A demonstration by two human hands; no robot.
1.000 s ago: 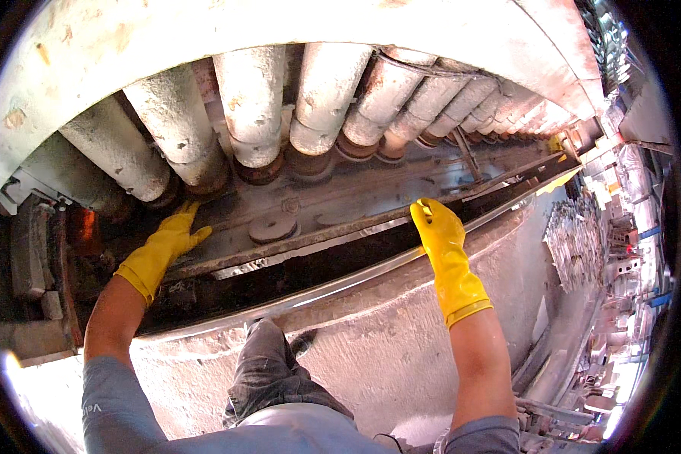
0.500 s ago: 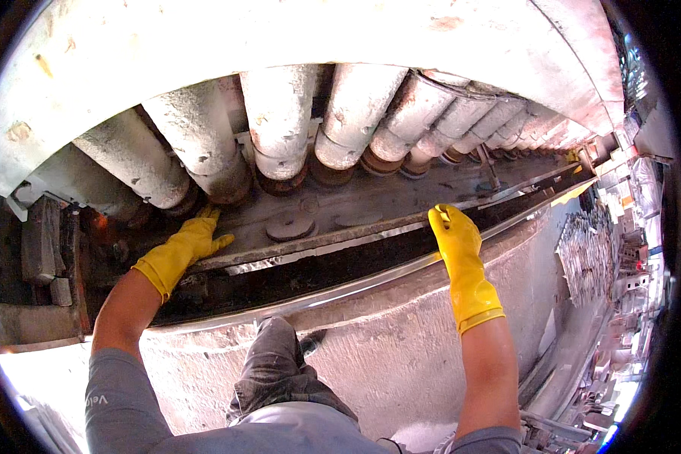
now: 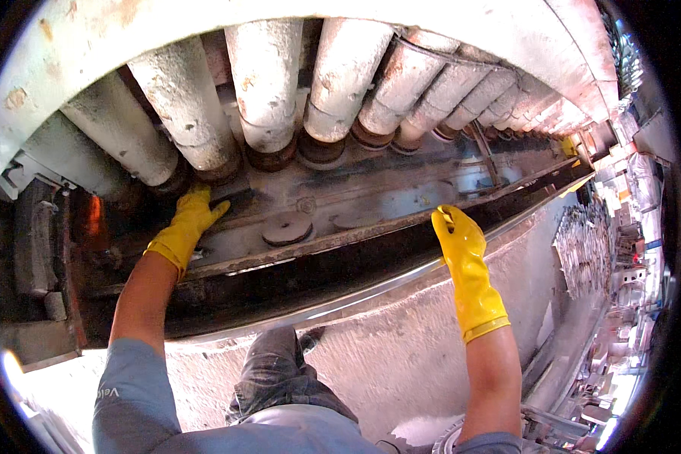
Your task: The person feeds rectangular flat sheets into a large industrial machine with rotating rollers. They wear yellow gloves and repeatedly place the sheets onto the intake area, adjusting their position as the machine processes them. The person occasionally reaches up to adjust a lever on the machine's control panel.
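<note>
My left hand (image 3: 189, 227), in a yellow rubber glove, reaches over the grey bed (image 3: 257, 200) to the foot of a thick, crusted pale cylinder (image 3: 185, 102). Its thumb stands apart from the outstretched fingers, whose tips partly disappear in shadow beneath the cylinder. A flat round disc (image 3: 287, 228) with a small centre mark lies on the bed, to the right of that hand. My right hand (image 3: 461, 234), gloved likewise, is closed with fingers curled beside the bed's front rim (image 3: 371, 229). Whatever those fingers hold, if anything, is hidden.
Several more cylinders (image 3: 340, 83) hang in a row under a pale curved housing (image 3: 340, 9). Along the front runs a dark trough (image 3: 325, 261) with a metal edge (image 3: 356, 295). A thin upright bar (image 3: 486, 151) stands farther right. Stacked flat pieces (image 3: 583, 250) lie beyond.
My left hand has shifted slightly up and left, reaching farther in toward the cylinder. The view has tilted, exposing more of the cylinders' feet. My right hand keeps nearly the same place, still closed.
</note>
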